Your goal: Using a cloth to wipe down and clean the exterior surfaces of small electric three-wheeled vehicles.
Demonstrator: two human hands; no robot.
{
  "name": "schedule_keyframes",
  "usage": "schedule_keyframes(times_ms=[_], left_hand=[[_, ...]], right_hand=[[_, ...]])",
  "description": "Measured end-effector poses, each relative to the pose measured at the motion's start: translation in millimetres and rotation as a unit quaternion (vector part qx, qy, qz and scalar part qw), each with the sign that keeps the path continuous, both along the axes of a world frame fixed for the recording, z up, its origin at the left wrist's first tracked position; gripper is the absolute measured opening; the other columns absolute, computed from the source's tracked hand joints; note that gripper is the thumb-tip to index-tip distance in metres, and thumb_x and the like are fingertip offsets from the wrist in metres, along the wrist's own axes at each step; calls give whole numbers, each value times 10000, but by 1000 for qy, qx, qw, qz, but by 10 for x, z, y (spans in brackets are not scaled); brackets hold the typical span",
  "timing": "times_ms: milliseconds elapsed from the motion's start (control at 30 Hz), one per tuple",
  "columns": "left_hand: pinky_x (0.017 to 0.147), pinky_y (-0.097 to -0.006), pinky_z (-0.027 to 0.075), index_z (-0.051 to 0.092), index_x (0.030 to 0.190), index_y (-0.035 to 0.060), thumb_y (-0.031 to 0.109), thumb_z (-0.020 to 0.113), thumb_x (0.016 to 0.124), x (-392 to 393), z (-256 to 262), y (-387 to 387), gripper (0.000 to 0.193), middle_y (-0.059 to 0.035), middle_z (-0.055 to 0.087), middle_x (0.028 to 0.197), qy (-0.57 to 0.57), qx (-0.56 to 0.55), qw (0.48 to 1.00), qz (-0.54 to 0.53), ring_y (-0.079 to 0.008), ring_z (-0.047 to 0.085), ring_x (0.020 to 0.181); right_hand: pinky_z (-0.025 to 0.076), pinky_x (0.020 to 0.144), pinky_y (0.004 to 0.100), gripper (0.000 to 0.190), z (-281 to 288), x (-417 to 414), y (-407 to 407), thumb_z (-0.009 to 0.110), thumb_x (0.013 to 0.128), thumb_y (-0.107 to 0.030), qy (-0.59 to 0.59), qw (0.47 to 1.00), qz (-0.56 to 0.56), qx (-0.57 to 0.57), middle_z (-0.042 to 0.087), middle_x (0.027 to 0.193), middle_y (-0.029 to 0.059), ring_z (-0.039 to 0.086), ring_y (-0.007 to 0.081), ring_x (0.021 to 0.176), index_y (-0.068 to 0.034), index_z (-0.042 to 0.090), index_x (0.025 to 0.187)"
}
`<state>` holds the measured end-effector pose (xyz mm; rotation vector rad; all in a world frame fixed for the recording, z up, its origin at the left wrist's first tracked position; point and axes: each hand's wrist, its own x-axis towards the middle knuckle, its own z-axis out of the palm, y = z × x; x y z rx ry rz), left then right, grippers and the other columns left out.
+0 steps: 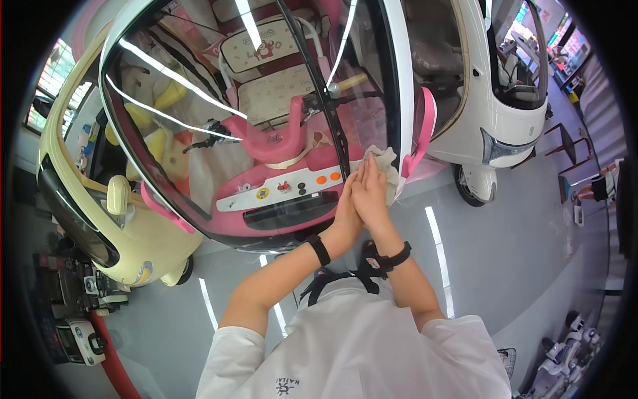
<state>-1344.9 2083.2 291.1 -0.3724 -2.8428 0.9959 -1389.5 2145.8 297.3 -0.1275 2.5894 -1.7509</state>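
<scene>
Both my hands meet at the lower right of the windshield (199,99) of a small pink-and-white enclosed vehicle. A light grey cloth (386,169) lies under and beyond my fingers, against the glass near its right edge. My right hand (371,192) presses on the cloth with its fingers together. Against it rests my left hand (351,204), palm to palm or overlapping; its hold on the cloth is partly hidden. A black wiper arm (331,109) crosses the glass just left of my hands. Behind the glass show the pink handlebar cover (276,144) and a patterned seat (274,90).
A pale yellow vehicle (144,239) stands at the left, a white one (513,124) at the right. Pink mirrors (423,129) jut out on both sides of the windshield. Grey glossy floor (478,249) surrounds me. Another person (598,189) is at the far right, near chairs.
</scene>
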Motion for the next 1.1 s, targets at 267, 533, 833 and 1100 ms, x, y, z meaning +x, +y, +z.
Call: schedule_keyframes(times_ms=[267, 533, 833, 1100], left_hand=[[1363, -461, 97, 272, 1717, 57, 282, 452, 1067, -81, -108, 94, 711, -139, 244, 1797, 37, 21, 999, 17, -362, 175, 1669], [1363, -463, 43, 324, 1702, 62, 303, 460, 1034, -101, -350, 302, 723, -155, 276, 1784, 38, 126, 990, 45, -315, 195, 1672], [1326, -504, 176, 452, 1643, 61, 302, 517, 989, -788, -235, 934, 700, -192, 363, 1736, 137, 217, 939, 227, -416, 281, 1633], [1313, -557, 176, 383, 1652, -8, 299, 537, 1002, -1683, 901, 671, 735, -281, 244, 1760, 310, 300, 864, 258, -470, 212, 1637]], right_hand=[[278, 1287, 466, 654, -258, 99, 365, 505, 1109, -221, 58, 995, 66, -55, 384, 1669, 252, 353, 441, 1562, -37, 293, 1700], [125, 1312, 601, 737, -1245, -151, 1067, 226, 1155, -483, 242, 939, 197, 147, 236, 1763, 267, 161, 522, 1629, 3, 226, 1710], [190, 1237, 609, 778, -960, -1127, 1285, 230, 1135, -541, 277, 915, 285, 63, 271, 1758, 253, 157, 543, 1624, -3, 302, 1693], [295, 1166, 541, 638, 825, -2190, 953, 442, 1101, -364, 418, 828, 349, 139, 411, 1694, 218, 261, 471, 1614, -64, 418, 1664]])
